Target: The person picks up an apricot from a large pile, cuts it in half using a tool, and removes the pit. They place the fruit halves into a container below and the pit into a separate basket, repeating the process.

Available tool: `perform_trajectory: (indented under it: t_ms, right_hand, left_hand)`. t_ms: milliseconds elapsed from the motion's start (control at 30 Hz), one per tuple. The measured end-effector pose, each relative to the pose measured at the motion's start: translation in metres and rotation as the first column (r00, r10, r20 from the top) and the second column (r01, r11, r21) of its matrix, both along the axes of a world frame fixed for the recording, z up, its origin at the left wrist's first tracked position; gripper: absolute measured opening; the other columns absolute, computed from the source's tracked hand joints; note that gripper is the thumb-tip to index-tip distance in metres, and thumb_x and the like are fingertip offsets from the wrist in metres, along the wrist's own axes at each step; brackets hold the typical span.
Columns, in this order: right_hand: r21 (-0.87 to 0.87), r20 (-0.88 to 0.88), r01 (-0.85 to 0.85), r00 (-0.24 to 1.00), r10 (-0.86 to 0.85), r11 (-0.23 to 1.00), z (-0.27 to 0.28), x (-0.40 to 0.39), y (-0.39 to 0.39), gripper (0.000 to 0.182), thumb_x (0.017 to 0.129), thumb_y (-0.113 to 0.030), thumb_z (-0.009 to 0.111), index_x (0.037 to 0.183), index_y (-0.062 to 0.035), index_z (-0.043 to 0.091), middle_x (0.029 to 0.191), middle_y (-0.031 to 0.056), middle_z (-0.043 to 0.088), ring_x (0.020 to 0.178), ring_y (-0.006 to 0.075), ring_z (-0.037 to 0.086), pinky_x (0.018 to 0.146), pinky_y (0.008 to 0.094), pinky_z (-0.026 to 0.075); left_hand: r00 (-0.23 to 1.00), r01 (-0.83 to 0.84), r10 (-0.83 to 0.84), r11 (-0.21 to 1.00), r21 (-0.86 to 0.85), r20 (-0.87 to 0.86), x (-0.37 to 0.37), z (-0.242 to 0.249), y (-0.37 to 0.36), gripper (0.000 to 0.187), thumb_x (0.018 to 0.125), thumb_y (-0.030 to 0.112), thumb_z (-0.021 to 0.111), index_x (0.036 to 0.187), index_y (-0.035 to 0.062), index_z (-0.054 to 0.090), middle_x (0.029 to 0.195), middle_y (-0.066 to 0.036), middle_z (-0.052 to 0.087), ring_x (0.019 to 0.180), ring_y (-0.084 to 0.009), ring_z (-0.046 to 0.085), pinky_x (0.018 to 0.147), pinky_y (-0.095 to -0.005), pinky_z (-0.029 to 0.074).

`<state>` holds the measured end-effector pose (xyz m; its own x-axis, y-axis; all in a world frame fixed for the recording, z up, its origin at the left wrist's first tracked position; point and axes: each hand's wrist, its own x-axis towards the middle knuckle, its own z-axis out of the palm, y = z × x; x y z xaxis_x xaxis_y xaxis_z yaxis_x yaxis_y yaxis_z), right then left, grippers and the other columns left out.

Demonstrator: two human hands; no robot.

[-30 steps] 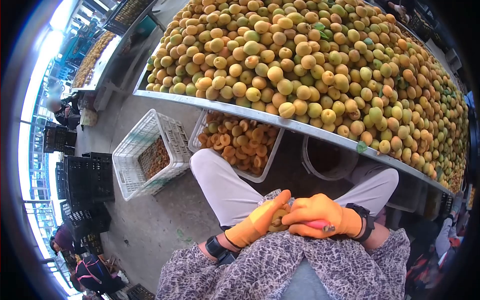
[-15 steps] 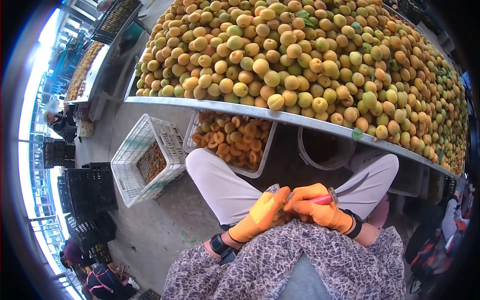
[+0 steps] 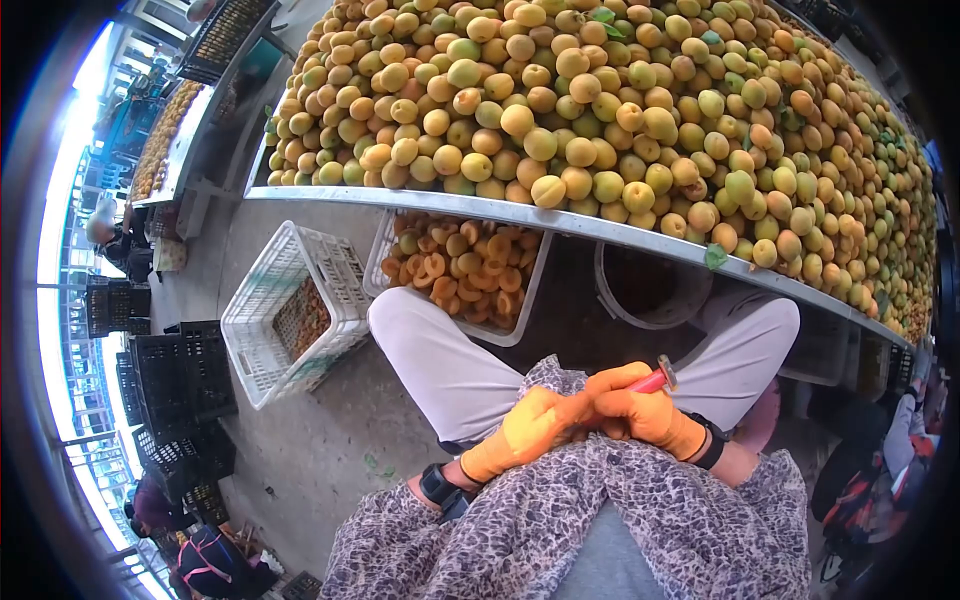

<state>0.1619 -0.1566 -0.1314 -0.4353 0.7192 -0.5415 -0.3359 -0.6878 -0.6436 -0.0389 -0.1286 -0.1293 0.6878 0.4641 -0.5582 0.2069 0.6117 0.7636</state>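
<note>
Both my hands wear orange gloves and meet above my lap. My right hand (image 3: 645, 408) is closed around a tool with a red handle (image 3: 650, 383); its metal end sticks out past the thumb side. My left hand (image 3: 528, 432) has its fingers curled in against the right one, and whatever lies between them is hidden. In front of my knees, a white crate (image 3: 523, 318) holds halved apricots (image 3: 480, 275) with orange flesh. Above it, a large heap of whole apricots (image 3: 600, 130) covers a metal-edged table (image 3: 420, 203).
Left of my knee stands a tall white crate (image 3: 262, 372) with pits or scraps at its bottom. Under the table sits a round bucket (image 3: 607, 300). Stacked black crates (image 3: 180, 385) line the left side. Other people sit at the far left and right edges.
My right hand has shifted slightly up, and the red-handled tool now points more upward, showing more of its handle. The left hand has moved a little closer to it.
</note>
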Motion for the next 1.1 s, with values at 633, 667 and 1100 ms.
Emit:
perform_trajectory:
  t_ms: [633, 667, 1100]
  right_hand:
    - [0.820, 0.394, -0.241, 0.896, -0.206, 0.519, 0.014, -0.008, 0.016, 0.019, 0.079, -0.007, 0.069, 0.098, -0.0063, 0.070, 0.080, 0.0085, 0.065, 0.067, 0.0231, 0.065, 0.062, 0.0309, 0.053]
    - [0.819, 0.394, -0.241, 0.896, -0.205, 0.521, 0.016, -0.009, 0.017, 0.019, 0.079, -0.007, 0.069, 0.098, -0.0063, 0.070, 0.080, 0.0085, 0.065, 0.067, 0.0231, 0.065, 0.062, 0.0309, 0.053]
    - [0.762, 0.356, -0.262, 0.934, -0.044, 0.593, -0.003, -0.006, 0.012, 0.017, 0.077, -0.003, 0.068, 0.094, -0.0043, 0.068, 0.074, 0.0109, 0.063, 0.063, 0.0241, 0.062, 0.058, 0.0321, 0.048]
  left_hand:
    - [0.978, -0.207, 0.204, 0.961, 0.183, 0.034, -0.008, -0.007, 0.019, 0.075, 0.100, 0.060, 0.024, 0.081, -0.0007, 0.064, 0.071, -0.005, 0.062, 0.060, -0.0121, 0.053, 0.057, -0.0232, 0.041]
    - [0.978, -0.205, 0.205, 0.933, 0.295, 0.033, -0.007, -0.008, 0.017, 0.073, 0.101, 0.058, 0.025, 0.081, -0.0003, 0.064, 0.070, -0.005, 0.062, 0.059, -0.0121, 0.052, 0.057, -0.0239, 0.040]
    - [0.988, -0.130, 0.144, 0.971, 0.200, -0.055, -0.001, -0.018, 0.006, 0.058, 0.102, 0.042, 0.030, 0.082, -0.0009, 0.062, 0.067, -0.006, 0.061, 0.056, -0.0120, 0.046, 0.055, -0.0275, 0.037]
